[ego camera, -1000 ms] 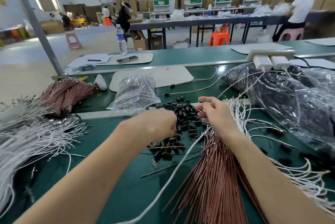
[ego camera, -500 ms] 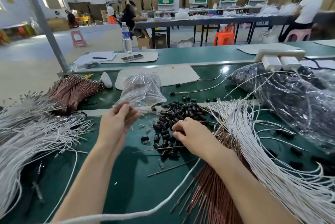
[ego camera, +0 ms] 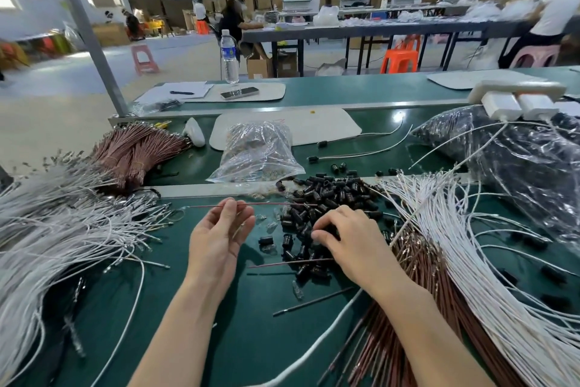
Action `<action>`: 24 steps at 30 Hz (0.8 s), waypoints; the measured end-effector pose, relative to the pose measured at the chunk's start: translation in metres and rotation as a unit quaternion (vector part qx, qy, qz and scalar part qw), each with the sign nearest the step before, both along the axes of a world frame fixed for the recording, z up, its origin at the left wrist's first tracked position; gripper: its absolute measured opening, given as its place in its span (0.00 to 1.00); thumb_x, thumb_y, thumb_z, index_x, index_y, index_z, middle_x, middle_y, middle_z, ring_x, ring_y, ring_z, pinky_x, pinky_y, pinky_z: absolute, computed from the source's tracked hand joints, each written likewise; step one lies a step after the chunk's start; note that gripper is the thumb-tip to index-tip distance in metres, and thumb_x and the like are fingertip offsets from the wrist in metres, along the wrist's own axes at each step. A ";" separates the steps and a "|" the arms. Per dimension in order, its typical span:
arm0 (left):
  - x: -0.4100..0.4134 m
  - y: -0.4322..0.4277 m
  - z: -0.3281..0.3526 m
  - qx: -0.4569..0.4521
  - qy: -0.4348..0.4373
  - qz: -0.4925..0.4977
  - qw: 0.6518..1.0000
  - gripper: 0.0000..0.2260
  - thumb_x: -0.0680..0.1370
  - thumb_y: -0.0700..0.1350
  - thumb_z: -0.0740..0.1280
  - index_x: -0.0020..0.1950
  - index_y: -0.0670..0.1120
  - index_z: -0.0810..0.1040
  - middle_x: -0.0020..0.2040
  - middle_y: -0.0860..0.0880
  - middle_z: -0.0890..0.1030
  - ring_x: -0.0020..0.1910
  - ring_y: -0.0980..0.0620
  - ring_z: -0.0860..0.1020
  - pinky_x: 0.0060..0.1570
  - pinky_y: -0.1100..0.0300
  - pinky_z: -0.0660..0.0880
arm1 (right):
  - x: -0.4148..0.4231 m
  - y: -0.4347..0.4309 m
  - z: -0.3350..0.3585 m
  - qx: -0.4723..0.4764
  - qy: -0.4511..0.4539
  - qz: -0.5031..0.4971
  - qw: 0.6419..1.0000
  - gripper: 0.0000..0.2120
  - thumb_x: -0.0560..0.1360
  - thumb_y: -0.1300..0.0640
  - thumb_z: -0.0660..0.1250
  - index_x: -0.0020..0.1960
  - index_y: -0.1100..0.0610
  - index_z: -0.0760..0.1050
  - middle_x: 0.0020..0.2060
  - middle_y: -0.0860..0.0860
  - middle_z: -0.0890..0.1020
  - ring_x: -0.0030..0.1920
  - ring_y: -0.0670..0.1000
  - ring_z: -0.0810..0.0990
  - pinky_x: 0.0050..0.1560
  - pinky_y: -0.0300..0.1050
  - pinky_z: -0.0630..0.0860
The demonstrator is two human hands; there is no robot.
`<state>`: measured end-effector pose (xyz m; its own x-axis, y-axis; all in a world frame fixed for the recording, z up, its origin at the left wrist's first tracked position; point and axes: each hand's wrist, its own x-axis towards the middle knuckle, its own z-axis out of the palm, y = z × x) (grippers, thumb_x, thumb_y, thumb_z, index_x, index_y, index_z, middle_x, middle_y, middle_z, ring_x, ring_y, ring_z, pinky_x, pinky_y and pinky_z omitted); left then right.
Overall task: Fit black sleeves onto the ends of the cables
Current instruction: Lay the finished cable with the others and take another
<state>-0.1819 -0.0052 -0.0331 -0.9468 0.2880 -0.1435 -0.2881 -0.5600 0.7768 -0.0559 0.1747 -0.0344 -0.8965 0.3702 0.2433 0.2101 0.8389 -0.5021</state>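
Note:
A heap of small black sleeves [ego camera: 329, 195] lies mid-table on the green bench [ego camera: 244, 333]. My left hand [ego camera: 216, 236] is raised left of the heap and pinches a thin reddish cable [ego camera: 270, 204] that runs level to the right over the sleeves. My right hand [ego camera: 348, 239] rests palm down on the heap's near side, fingertips curled among the sleeves; whether it holds one is hidden. Brown cables [ego camera: 405, 308] fan out under my right forearm, with white cables [ego camera: 464, 242] beside them.
A mass of white cables [ego camera: 62, 229] covers the left. A tied brown bundle [ego camera: 138, 151] lies behind it. A clear bag [ego camera: 257, 154] stands behind the sleeves, a large black plastic bag [ego camera: 514, 160] at right. Loose cables [ego camera: 314, 300] lie in front of the heap.
My left hand has moved right and lifted, now holding a reddish cable level over the heap. My right hand stays on the sleeves, shifted slightly.

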 end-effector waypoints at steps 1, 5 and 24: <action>0.000 -0.001 0.000 -0.002 0.005 -0.002 1.000 0.07 0.75 0.43 0.70 0.49 0.41 0.80 0.41 0.47 0.86 0.40 0.53 0.85 0.40 0.61 0.82 | 0.001 0.001 0.000 -0.038 0.034 -0.004 0.999 0.02 0.80 0.47 0.67 0.52 0.42 0.76 0.47 0.37 0.77 0.52 0.42 0.73 0.55 0.39 0.69; 0.005 0.000 0.000 0.004 0.014 0.000 1.000 0.06 0.73 0.45 0.71 0.46 0.44 0.79 0.41 0.48 0.85 0.39 0.54 0.84 0.39 0.61 0.82 | 0.003 0.002 0.006 -0.219 0.161 -0.033 0.962 0.06 0.82 0.52 0.65 0.56 0.42 0.72 0.42 0.43 0.80 0.39 0.43 0.78 0.40 0.32 0.76; 0.015 0.004 -0.001 0.008 0.053 -0.014 0.998 0.04 0.73 0.43 0.72 0.46 0.44 0.83 0.44 0.46 0.86 0.37 0.54 0.83 0.38 0.61 0.82 | 0.002 -0.007 0.019 -0.758 0.266 0.013 0.595 0.09 0.83 0.63 0.60 0.62 0.62 0.71 0.55 0.64 0.85 0.54 0.58 0.86 0.49 0.44 0.84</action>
